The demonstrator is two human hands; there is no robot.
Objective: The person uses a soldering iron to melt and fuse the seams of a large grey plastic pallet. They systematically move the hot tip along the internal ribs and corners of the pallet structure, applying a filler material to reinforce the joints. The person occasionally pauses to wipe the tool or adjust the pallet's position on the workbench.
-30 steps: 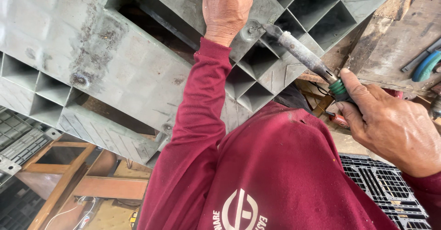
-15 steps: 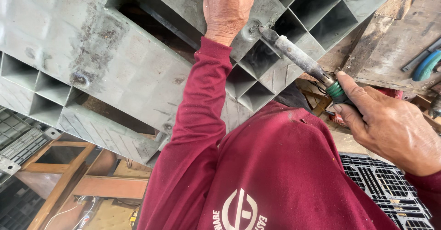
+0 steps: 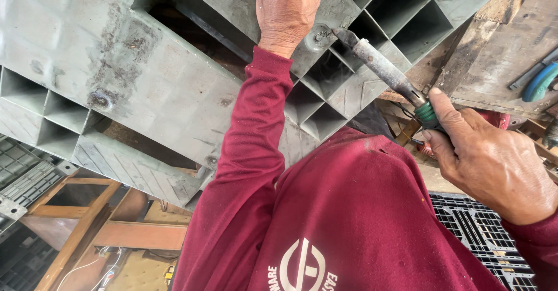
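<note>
two hands working on one grey pallet

the left hand (image 3: 288,12) is pressing on the grey plastic pallet (image 3: 145,76), fingers curling over a rib near the top edge of view; how tightly they are closing cannot be told. the right hand (image 3: 491,163) is wrapping shut around the green handle of one soldering iron (image 3: 383,70), whose tip is touching the pallet just beside a round boss (image 3: 319,37) (a thin wisp of smoke is rising there). open square cells are lying around the tip. one black grate (image 3: 482,238) is sitting lower right, wooden boards (image 3: 139,236) lower left.
</note>
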